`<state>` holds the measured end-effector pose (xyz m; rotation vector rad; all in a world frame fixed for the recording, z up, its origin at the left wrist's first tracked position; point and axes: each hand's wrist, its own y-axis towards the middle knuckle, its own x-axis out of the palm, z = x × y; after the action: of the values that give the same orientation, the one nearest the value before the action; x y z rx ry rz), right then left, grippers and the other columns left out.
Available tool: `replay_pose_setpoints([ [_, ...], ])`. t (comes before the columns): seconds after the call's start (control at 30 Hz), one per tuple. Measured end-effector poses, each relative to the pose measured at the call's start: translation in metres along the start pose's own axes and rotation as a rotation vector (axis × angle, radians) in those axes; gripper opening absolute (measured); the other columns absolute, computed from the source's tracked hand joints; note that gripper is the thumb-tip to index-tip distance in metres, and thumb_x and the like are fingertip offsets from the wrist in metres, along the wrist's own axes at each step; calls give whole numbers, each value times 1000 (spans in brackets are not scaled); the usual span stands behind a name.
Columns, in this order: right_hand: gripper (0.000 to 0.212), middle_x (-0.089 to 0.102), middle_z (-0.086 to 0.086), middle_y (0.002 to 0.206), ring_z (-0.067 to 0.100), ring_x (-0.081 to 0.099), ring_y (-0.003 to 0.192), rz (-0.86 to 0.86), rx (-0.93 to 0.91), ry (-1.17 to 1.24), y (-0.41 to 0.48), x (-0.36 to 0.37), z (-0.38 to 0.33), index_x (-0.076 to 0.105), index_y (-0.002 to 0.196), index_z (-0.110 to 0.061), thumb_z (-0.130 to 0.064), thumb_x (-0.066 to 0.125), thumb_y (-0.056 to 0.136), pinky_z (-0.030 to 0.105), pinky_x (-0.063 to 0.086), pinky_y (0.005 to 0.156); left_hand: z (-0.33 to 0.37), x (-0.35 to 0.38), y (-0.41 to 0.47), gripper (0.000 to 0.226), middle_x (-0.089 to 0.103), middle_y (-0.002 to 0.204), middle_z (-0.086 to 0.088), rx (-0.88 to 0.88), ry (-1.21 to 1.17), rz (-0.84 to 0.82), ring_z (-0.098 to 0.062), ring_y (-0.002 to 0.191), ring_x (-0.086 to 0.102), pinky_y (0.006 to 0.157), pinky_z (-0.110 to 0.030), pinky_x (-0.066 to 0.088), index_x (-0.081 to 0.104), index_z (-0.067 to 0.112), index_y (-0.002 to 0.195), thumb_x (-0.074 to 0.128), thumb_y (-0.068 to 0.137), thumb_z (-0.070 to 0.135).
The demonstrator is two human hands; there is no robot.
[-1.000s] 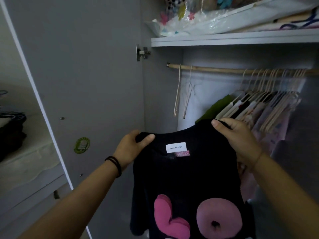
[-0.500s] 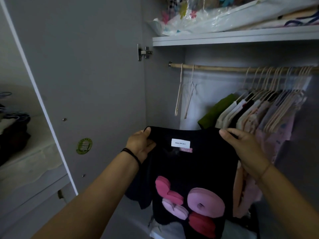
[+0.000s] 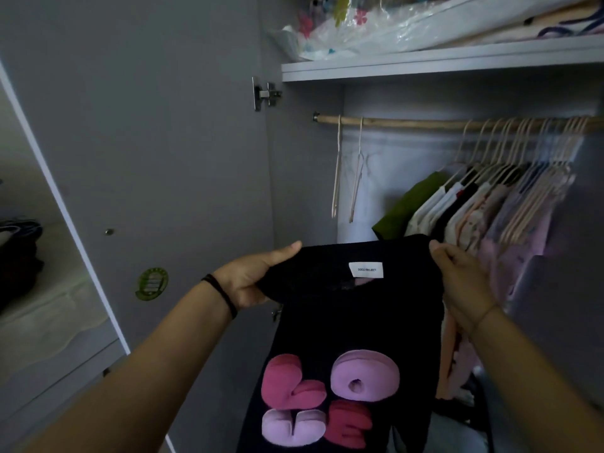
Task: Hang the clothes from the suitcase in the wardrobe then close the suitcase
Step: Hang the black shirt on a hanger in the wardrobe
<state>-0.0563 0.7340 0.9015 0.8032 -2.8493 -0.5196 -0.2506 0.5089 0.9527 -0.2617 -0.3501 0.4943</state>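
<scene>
We hold the black top (image 3: pixel 353 322) up before the open wardrobe, below the rail (image 3: pixel 408 123); our left hand (image 3: pixel 251 279) is curled round one shoulder, thumb laid along the upper edge, and our right hand (image 3: pixel 461 282) pinches the other shoulder, fingers closed on the cloth; the top hangs between them, its white label (image 3: pixel 365 269) facing us, and it is on no hanger yet; we judge the task partly done: hung clothes (image 3: pixel 490 207) crowd the right of the rail, though which came from the suitcase we cannot say; two empty hangers (image 3: pixel 336 178) hang at the left end, and one looks the likely home for this top; left to do are hanger, rail, any further garments, then closing the suitcase; the suitcase is out of view, so we cannot tell what it holds; the top's hem is cut off at the bottom edge, the label's print is too small to read, and the dark things (image 3: pixel 19 256) at the far left are too dim to name
</scene>
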Motion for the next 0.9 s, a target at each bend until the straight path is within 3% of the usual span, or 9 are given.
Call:
replay_pose_setpoints([
  [0.1,49,60,15,86,22,57,86,-36,55,27,1,10,1,59,97,10,-39,55,91,32,46,75,7,-6,-3,36,71,108,-10,47,-22,-18,-16,87,71,77,-26,57,65,5,113,51,93,31],
  [0.17,64,67,13,90,23,63,89,-126,84,22,-1,18,-3,67,92,-3,-63,66,71,32,50,81,11,-5,1,39,68,114,-13,112,-111,-7,-19,90,70,80,-29,56,62,1,119,52,92,29],
  [0.23,81,63,26,97,35,63,91,-224,108,-54,2,26,-4,64,93,1,-73,66,59,41,49,87,13,1,8,47,61,125,-19,168,-175,31,-23,97,66,81,-32,55,55,-3,128,54,92,27],
  [0.3,74,57,35,97,42,60,88,-305,100,-134,12,35,-4,59,94,6,-65,61,73,44,46,86,17,7,16,50,55,132,-22,204,-230,58,-26,103,61,84,-34,54,50,-5,132,55,92,25],
  [0.43,22,64,14,90,22,64,83,-225,154,99,55,60,-9,62,95,-1,-13,44,98,32,57,78,27,18,36,52,56,130,-22,202,-249,66,-30,112,58,85,-37,54,51,-5,130,60,88,24],
  [0.53,18,60,14,92,22,61,89,-164,175,298,111,80,-19,53,108,5,-6,42,99,26,54,85,35,23,55,50,60,122,-22,205,-204,55,-30,102,61,82,-35,54,55,-4,125,62,85,25],
  [0.7,24,57,16,81,13,54,82,-75,258,161,229,106,1,61,94,-3,-22,46,98,21,46,82,51,19,88,28,67,90,-16,228,-147,77,-22,69,68,69,-31,58,65,3,93,67,75,24],
  [0.83,43,48,6,99,26,52,96,-44,361,51,300,123,19,47,129,1,-29,46,98,32,41,91,64,18,109,24,68,82,-16,239,-135,141,-22,62,68,64,-30,58,66,2,86,66,74,23],
  [0.9,44,51,9,93,27,53,86,-45,378,24,324,130,23,47,130,4,-25,45,98,30,43,75,68,17,115,24,66,85,-19,244,-155,170,-23,62,68,60,-30,59,65,1,89,65,79,22],
])
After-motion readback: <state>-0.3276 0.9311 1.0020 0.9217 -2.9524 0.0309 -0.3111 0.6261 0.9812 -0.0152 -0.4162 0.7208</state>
